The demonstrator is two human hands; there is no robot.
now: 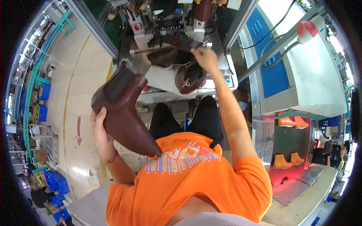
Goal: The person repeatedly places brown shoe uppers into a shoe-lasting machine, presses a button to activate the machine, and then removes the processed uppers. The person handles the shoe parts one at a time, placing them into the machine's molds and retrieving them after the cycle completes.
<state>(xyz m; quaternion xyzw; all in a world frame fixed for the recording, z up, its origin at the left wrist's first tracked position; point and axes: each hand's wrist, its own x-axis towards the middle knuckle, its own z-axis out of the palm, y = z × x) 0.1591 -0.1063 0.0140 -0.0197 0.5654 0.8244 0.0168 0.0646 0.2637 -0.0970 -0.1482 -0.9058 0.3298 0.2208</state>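
- Two bare hands are at work as I watch from a distance through the head camera: the left hand point(100, 128) is out to one side, the right hand point(205, 58) over the machine point(160, 80).
- On the left, I see the fingers partly open around a brown boot point(126, 116), the thumb flat on its near face, the other fingertips largely hidden behind it.
- The boot hangs in the air, tilted; its dark opening lies beyond the thumb, and its tapered end points down and right of those fingers, overlapping the orange shirt point(188, 165) in my view.
- On the right, I see thumb and forefinger drawn nearly together at the edge of dark leather on the machine; whether they grip it or only touch it, I cannot tell.
- Just below the right fingers sits a second boot point(184, 83), with a white lace point(186, 82) on its front.
- Right of and below that hand, a green button point(227, 81) shows on the machine's edge.
- Well to the right of the right fingers stands a white cabinet point(315, 88) with a blue panel point(264, 52); below it, yellow boots point(281, 162) stand in red light.
- Far left of the left fingers, beyond a red floor arrow point(78, 132), are blue crates point(44, 91).
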